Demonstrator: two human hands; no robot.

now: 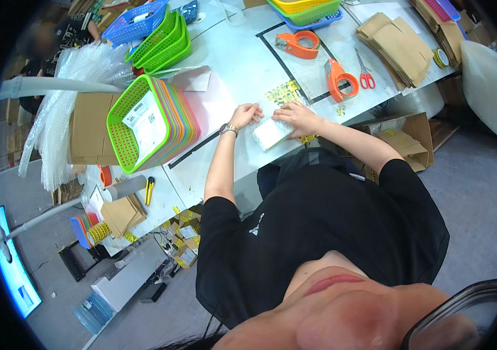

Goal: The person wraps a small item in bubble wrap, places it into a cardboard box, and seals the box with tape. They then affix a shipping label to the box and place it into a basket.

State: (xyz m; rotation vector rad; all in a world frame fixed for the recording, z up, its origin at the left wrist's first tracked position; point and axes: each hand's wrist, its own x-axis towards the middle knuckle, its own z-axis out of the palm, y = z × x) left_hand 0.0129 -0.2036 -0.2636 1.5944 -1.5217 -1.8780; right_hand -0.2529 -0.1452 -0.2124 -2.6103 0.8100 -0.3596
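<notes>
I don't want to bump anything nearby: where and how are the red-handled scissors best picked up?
I'd grip the scissors by their handles, reaching from the person's near side with the right hand, slightly from the right. They lie with handles toward the person and blades pointing away, and an orange tape dispenser sits close on the left, so this probably avoids both.

Packet [271, 135] looks like shiny, crinkly plastic. Baskets [125, 143] are smooth plastic, dispensers [334, 76] glossy hard plastic. Envelopes [408, 52]? Plain matt paper. Watch [228, 128] is shiny metal, shirt [330, 216] matt cloth, table [231, 52] pretty smooth.
</notes>
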